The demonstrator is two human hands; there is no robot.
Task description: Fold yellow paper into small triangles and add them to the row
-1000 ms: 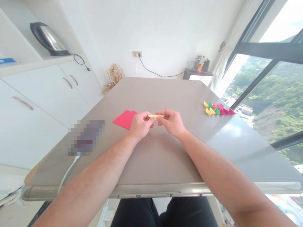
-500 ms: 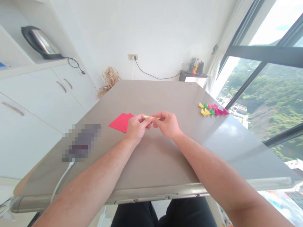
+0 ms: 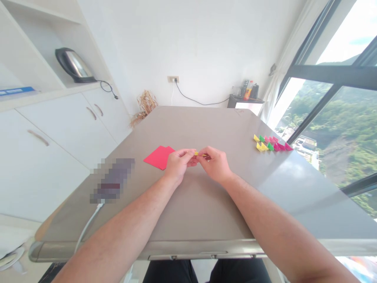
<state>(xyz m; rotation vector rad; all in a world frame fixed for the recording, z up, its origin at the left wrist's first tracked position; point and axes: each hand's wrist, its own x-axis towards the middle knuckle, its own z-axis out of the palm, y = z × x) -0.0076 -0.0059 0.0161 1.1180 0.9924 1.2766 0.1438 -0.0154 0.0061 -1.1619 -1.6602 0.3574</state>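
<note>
A small piece of folded yellow paper [image 3: 196, 153] is pinched between my two hands above the middle of the table; the fingers cover most of it. My left hand [image 3: 178, 164] is closed on its left end, thumb on top. On the other end, my right hand [image 3: 215, 163] grips with thumb and fingertips. Just left of my left hand lie red paper sheets [image 3: 158, 157], overlapping and flat. Two rows of small folded paper boats [image 3: 270, 147] in yellow, green and pink stand at the table's right side.
The grey table [image 3: 203, 125] stretches to the white wall. A blurred-out dark device [image 3: 113, 181] with a white cable lies at the left. A kettle [image 3: 76, 66] sits on the cabinet shelf. Bottles [image 3: 248, 90] stand beyond the far right corner, and a window runs along the right.
Both hands have shifted their fingers on the yellow paper, and less of it shows between them. The whole view has moved a little, so everything appears lower and further right.
</note>
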